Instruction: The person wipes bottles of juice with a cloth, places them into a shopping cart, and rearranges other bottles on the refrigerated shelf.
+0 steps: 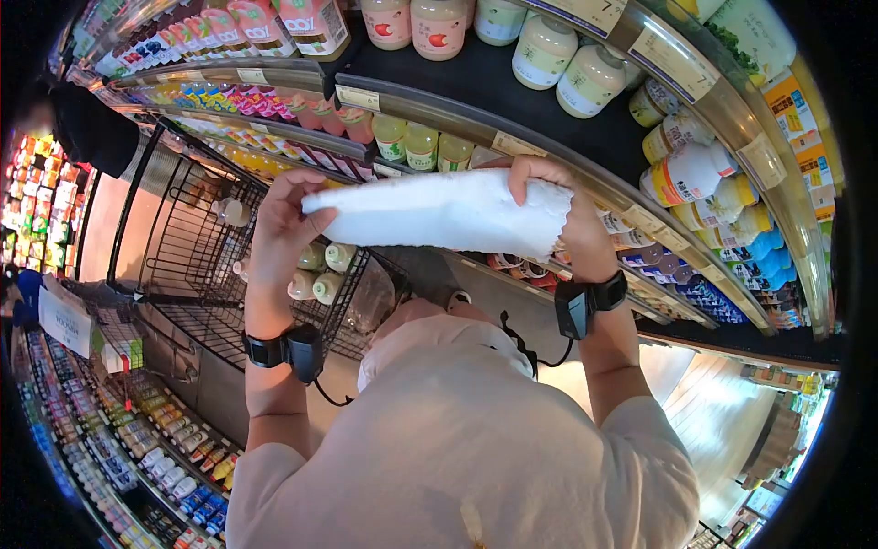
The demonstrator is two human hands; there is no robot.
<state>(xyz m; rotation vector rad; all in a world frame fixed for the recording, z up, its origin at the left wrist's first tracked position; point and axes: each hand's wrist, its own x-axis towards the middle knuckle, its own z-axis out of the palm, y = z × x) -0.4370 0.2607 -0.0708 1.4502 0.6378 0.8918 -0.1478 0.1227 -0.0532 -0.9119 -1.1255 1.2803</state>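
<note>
A folded white cloth (430, 212) with a wavy edge is stretched sideways between my two hands, in front of the shelves. My left hand (291, 212) pinches its narrower end between thumb and fingers. At the wider end, my right hand (558, 206) grips the cloth with the fingers bent over its top edge. Just beyond the cloth, a shelf (448, 82) with a dark surface holds pink-labelled jars (437, 29) and pale jars with green labels (585, 82). Both wrists wear black strapped devices, the right one (585, 305) with a cable.
A black wire shopping cart (187, 233) stands at my left with several pale bottles (326, 286) in it. Beside the cart is a person in a dark sleeve (96, 128). White bottles (681, 174) lie tilted on the right shelf. More stocked shelves (137, 448) line the lower left.
</note>
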